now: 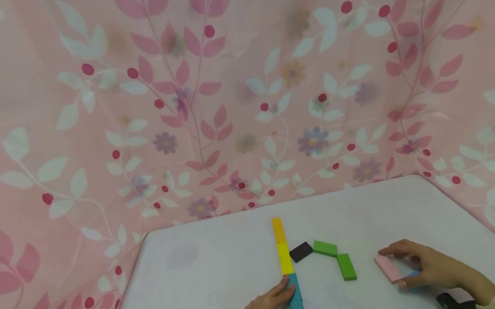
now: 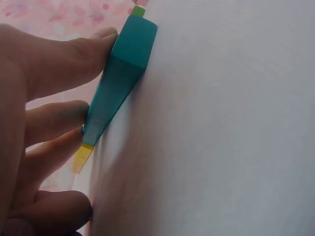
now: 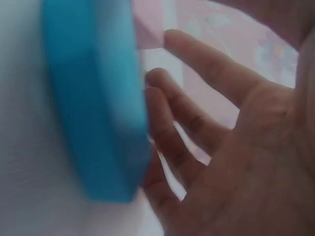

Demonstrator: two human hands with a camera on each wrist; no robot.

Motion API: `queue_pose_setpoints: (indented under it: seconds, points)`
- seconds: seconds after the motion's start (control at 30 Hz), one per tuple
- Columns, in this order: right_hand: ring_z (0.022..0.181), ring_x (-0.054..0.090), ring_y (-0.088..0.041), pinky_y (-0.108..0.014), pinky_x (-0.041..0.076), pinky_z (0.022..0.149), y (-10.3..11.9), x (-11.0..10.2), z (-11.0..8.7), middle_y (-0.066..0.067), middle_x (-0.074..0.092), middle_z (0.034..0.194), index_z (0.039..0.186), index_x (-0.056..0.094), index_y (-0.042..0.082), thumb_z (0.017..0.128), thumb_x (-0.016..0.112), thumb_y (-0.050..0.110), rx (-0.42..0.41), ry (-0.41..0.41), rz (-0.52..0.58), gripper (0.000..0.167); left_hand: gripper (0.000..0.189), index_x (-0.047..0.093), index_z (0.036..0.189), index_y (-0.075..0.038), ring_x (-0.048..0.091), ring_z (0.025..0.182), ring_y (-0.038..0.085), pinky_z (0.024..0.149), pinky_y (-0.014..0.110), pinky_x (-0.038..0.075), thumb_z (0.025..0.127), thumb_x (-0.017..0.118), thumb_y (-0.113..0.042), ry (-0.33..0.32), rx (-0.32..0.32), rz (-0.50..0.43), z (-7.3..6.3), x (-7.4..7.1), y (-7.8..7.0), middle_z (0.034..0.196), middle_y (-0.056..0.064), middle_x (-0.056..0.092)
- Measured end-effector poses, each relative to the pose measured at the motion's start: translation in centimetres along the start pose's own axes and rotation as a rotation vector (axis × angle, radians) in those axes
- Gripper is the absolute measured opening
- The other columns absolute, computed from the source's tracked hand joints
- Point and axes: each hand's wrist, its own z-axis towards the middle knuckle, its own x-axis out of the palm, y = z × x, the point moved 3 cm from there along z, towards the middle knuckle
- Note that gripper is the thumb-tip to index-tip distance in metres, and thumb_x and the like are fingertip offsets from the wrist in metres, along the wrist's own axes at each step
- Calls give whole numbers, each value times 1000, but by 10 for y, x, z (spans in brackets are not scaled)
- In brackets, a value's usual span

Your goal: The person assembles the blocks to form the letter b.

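My left hand (image 1: 268,307) touches the left side of a row of teal blocks (image 1: 294,290) with its fingertips and thumb. In the left wrist view the thumb and fingers lie along one side of the teal block (image 2: 130,44). Yellow blocks (image 1: 284,256) continue this row away from me. My right hand (image 1: 433,266) pinches a pink block (image 1: 388,268) at its two ends, between index finger and thumb. A blue block (image 1: 416,280) lies partly hidden under that hand; it looms large as a blurred blue block (image 3: 98,103) in the right wrist view.
Right of the row, a black block (image 1: 301,252) and two green blocks, one green block (image 1: 325,248) and another (image 1: 347,267), form a bent line. All lie on a white table (image 1: 175,283). A pink floral cloth (image 1: 224,101) hangs behind it.
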Motion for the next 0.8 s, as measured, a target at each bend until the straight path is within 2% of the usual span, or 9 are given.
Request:
queue_pose_setpoints:
  seconds: [0.2,0.43,0.67,0.8]
  points:
    - [119,56,8,-17,50,84,-1,7,-4,-1,67,132,139,67,18,88,88,23,-48,-79,-1,56,70,68,143,-30,70,127,23,61,16,47,83,84,-62,-13,-4,-34,0,1,2,157,-12,57]
    - [111,61,6,-18,52,80,5,14,-3,2,70,123,130,70,17,83,92,25,-46,-147,-25,52,69,68,143,-33,73,121,19,61,16,48,84,82,-65,-12,2,-13,0,3,4,156,-14,57]
    - [109,60,6,-19,53,85,12,15,0,6,71,120,121,71,20,78,95,40,62,-110,-63,53,69,68,144,-32,72,123,19,62,15,48,83,83,-62,-14,6,-23,-1,2,2,156,-14,57]
    - [104,59,6,-19,53,85,16,16,2,11,70,114,114,72,21,74,96,42,79,-94,-56,51,71,68,144,-31,71,125,20,63,16,49,83,84,-62,-19,13,-24,-1,0,1,157,-14,57]
